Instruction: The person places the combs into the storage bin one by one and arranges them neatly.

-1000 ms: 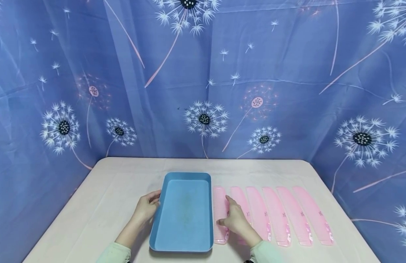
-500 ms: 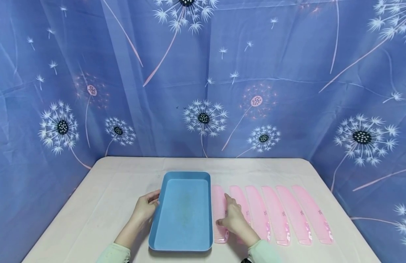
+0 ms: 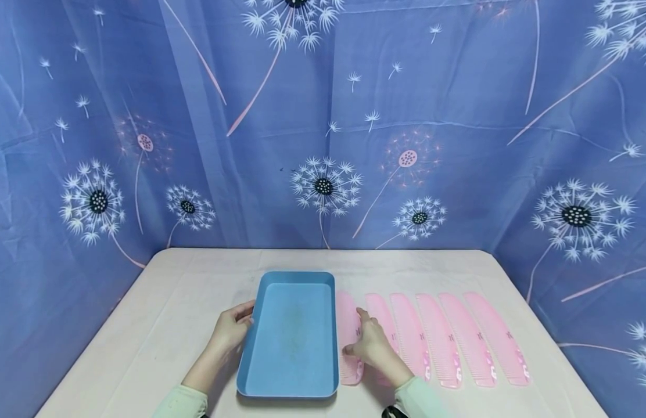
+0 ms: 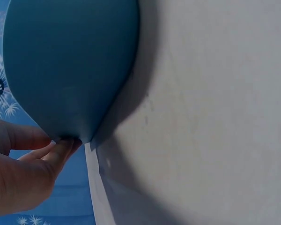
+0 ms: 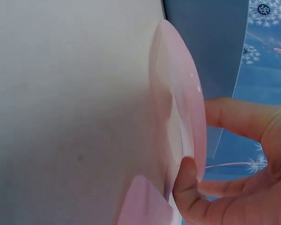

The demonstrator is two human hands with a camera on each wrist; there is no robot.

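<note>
A shallow blue tray lies lengthwise on the table. At its left wall, my left hand grips the edge; the left wrist view has the thumb and fingers pinching the tray's side. Right beside the tray's right wall is a pink comb. My right hand holds that comb across its width, thumb on the toothed side and fingers on the back. In the right wrist view the comb stands between thumb and fingers. Whether it is lifted off the table I cannot tell.
Several more pink combs lie in a row to the right, slanted alike; my right hand partly covers the nearest one. The pale table is bounded by blue dandelion-print cloth at the back and sides.
The held comb's far end has shifted slightly left, closer to the tray wall. Both hands keep their grips, and the head view has tipped slightly.
</note>
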